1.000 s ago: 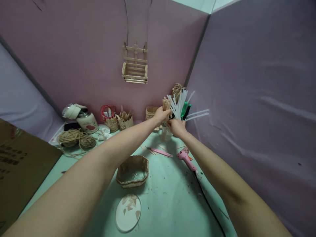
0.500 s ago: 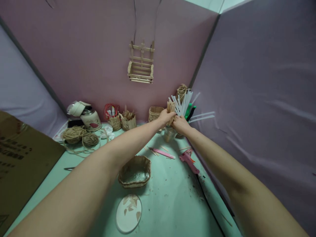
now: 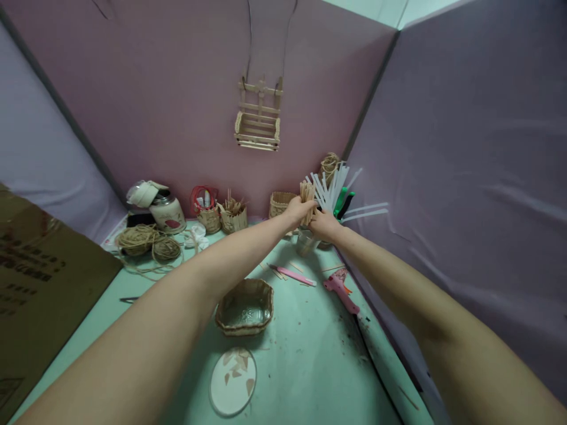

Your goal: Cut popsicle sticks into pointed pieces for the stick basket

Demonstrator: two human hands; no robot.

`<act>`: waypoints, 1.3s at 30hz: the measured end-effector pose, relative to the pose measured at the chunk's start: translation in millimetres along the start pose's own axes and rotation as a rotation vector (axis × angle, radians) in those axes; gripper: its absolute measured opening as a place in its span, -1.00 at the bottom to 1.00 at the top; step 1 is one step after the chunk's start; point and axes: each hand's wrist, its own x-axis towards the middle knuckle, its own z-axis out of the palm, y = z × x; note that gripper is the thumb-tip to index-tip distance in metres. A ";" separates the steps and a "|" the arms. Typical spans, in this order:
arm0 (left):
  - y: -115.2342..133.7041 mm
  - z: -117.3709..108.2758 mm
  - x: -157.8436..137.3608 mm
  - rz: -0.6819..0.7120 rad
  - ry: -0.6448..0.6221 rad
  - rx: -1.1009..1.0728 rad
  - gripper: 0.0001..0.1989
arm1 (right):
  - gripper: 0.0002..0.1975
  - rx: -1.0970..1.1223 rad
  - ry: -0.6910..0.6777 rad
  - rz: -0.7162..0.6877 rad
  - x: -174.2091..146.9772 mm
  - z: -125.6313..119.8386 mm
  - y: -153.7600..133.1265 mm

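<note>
At the far right of the table, my left hand (image 3: 299,210) is closed around a bundle of thin wooden sticks (image 3: 306,192). My right hand (image 3: 325,225) is closed on the same bundle from the right, its fingertips partly hidden. Just below the hands stands a small shiny cup (image 3: 305,242); whether the sticks' lower ends are inside it I cannot tell. White glue sticks (image 3: 330,186) fan out behind my right hand, beside green-and-black handles (image 3: 342,203).
Nearer me lie a pink craft knife (image 3: 295,275), a pink glue gun (image 3: 342,291) with its cord, a rope-edged basket (image 3: 245,310) and a white oval plate (image 3: 233,392) with brown pieces. Twine balls (image 3: 139,239), a jar (image 3: 168,214) and a cardboard box (image 3: 48,295) are left. A wooden swing (image 3: 258,127) hangs behind.
The view has shifted slightly, so the scene sits a little farther right. Both hands stay at the stick bundle, with hardly any movement.
</note>
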 end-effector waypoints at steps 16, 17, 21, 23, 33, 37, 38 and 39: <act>-6.0 6.2 -7.7 -0.087 -0.104 -0.015 -0.76 | -0.77 0.353 -0.036 0.254 -31.5 -66.6 62.5; -6.6 7.9 -8.3 -0.099 -0.123 -0.021 -0.78 | -0.77 0.393 -0.015 0.257 -29.8 -66.5 63.3; -6.9 10.4 -9.6 -0.141 -0.175 -0.074 -0.83 | -0.77 0.559 0.059 0.296 -19.1 -56.5 63.9; -6.4 9.6 -10.2 -0.156 -0.192 -0.114 -0.86 | -0.75 0.640 0.099 0.335 -12.9 -48.8 62.8; -3.0 14.9 -17.9 -0.272 -0.204 -0.402 -0.86 | -0.76 0.827 0.486 0.464 -16.3 -23.5 33.6; -0.8 20.0 -18.1 -0.344 -0.173 -0.516 -0.82 | -0.57 0.774 0.659 0.394 -52.4 -16.3 -0.2; -0.5 21.7 -18.7 -0.356 -0.165 -0.543 -0.74 | -0.49 0.750 0.683 0.358 -61.3 -14.8 -10.3; -0.1 23.5 -19.8 -0.362 -0.155 -0.576 -0.68 | -0.42 0.722 0.702 0.324 -69.0 -13.8 -20.2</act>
